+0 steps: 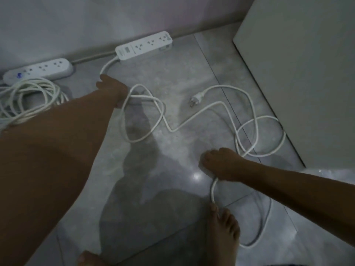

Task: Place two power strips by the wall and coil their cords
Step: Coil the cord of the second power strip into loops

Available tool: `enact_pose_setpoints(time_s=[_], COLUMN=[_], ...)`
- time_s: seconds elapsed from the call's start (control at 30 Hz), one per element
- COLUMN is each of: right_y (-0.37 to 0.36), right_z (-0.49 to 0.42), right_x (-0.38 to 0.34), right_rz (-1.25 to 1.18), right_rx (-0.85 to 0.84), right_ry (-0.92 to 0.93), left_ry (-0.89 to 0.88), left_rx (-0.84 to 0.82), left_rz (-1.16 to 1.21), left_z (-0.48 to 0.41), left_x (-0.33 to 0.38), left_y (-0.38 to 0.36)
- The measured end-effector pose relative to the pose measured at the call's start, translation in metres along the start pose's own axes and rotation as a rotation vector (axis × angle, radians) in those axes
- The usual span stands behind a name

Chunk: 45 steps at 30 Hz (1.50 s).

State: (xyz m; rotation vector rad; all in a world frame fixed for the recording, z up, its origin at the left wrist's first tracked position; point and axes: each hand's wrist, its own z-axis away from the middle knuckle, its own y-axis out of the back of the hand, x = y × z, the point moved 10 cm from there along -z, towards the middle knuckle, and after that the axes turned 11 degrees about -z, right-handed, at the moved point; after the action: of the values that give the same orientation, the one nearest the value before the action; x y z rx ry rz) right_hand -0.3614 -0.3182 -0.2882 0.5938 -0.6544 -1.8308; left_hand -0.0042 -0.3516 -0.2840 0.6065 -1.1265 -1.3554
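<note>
Two white power strips lie on the grey tiled floor [178,72] along its far edge, against the wall [76,25]. The rounded power strip [38,71] sits toward the far left corner, with its coiled cord [28,98] bundled just in front of it. The rectangular power strip [144,45] lies further right along the same edge. Its loose cord [194,118] leaves the strip's left end and wanders over the middle of the floor in open loops, and the plug [196,98] lies free among them. The left hand [111,89] reaches to this cord close to the strip and holds it, back of the hand up, with two loops hanging out beside the wrist. The fingers themselves are hidden. The right hand [219,162] is nearer the viewer, curled in a fist round a later stretch of the same cord. From there the cord drops to the toes of a bare foot [223,229] and curves away to the right. A pale cabinet [299,73] stands at the floor's right edge, with the cord's widest loops just beside its base.
</note>
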Motion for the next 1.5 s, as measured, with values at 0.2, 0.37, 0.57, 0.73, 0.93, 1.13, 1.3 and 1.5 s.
enact_pose_setpoints(time_s=[0.2,0.37,0.57,0.73,0.93,1.13,1.3,1.5], right_y=[0.008,0.099,0.183,0.181,0.253,0.309,0.297,0.299], right_z=[-0.010,-0.017,-0.050,-0.097,-0.153,-0.187,-0.193,-0.187], right_x=[0.003,0.095,0.099,0.094,0.061,0.013,0.016,0.033], right_rz=[-0.037,-0.318,-0.307,-0.359,-0.697,-0.974,-0.964,-1.535], right_rx=[-0.023,0.312,0.438,0.054,0.037,0.361,0.352,0.485], right_ry=[0.022,-0.257,-0.280,-0.294,-0.255,-0.074,0.033,0.102], left_ry=[-0.079,0.043,0.007,0.079,0.212,0.255,0.183,-0.128], left_rx=[-0.125,-0.253,-0.385,-0.616,-0.646,-0.561,-0.513,-0.588], left_rz=[-0.013,0.320,0.422,0.624,0.997,1.003,1.055,0.334], left_z=[-0.011,-0.013,-0.017,-0.011,-0.011,-0.020,-0.029,0.022], left_x=[-0.003,-0.015,-0.016,-0.013,-0.010,-0.012,-0.005,0.004], left_y=[0.005,0.013,0.018,0.024,0.015,0.005,0.007,-0.006])
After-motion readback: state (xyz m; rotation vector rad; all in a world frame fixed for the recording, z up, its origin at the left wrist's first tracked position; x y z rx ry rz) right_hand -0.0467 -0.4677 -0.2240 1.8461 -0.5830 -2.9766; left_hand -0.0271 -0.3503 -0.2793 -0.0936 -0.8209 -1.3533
